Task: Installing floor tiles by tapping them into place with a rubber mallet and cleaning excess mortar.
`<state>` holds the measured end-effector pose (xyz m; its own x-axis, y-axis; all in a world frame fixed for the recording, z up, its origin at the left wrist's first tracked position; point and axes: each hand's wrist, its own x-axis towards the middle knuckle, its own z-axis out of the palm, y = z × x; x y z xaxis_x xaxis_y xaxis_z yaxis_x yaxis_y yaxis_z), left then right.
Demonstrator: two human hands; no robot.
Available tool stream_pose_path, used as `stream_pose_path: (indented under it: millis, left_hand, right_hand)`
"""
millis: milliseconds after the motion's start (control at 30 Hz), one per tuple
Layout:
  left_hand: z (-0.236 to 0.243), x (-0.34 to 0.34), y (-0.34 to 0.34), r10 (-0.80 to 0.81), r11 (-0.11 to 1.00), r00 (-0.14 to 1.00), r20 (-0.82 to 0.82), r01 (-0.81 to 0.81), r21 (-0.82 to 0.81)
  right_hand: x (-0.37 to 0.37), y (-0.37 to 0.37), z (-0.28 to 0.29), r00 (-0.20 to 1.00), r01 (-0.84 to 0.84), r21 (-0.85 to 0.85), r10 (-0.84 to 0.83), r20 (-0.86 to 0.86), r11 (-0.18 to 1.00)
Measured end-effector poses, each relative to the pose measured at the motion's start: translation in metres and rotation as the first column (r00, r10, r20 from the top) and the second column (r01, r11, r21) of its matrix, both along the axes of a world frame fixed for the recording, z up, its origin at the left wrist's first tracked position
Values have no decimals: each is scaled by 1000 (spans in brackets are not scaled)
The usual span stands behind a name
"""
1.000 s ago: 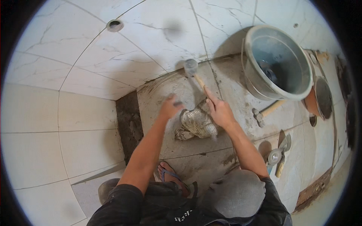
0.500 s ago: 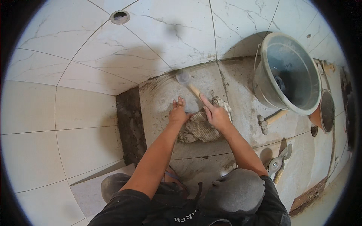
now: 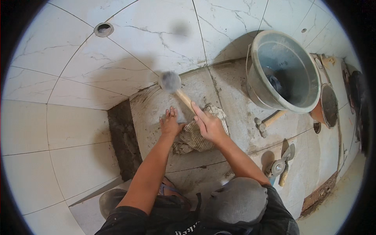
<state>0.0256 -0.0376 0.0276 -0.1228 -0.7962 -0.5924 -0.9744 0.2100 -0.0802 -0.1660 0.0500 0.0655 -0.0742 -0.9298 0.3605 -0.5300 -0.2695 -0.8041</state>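
Left hand (image 3: 170,124) flat, fingers spread, pressing the dusty grey floor tile (image 3: 164,105) steady. Right hand (image 3: 209,126) gripping the wooden handle of a grey rubber mallet (image 3: 169,81), head blurred above the tile. Crumpled beige rag (image 3: 199,135) beneath both hands. Grey plastic bucket (image 3: 286,72) to the right.

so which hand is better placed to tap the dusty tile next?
Right hand: it grips the wooden-handled rubber mallet, raised over the dusty grey tile. Left hand lies flat, empty.

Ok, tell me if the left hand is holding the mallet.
No. The left hand lies flat on the dusty tile, while the right hand grips the mallet handle.
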Motion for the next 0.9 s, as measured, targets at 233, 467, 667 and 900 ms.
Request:
stream_pose_path:
  millis: [233,467,667,900]
  left_hand:
    - [1,-1,7,21,1000,1000,5,-21,16]
    - [0,-9,1,21,999,1000,1,-21,-35]
    - [4,-15,5,28,999,999,-19,-28,-19]
    - [-6,-4,6,-13,999,1000,0,13,-43]
  right_hand:
    - [-12,3,3,998,36,96,-32,-53,995]
    - [-23,5,-18,986,41,345,17,-164,938]
    - [-27,28,-36,986,86,161,-61,-154,983]
    - [-25,25,-16,985,84,190,-52,-166,978]
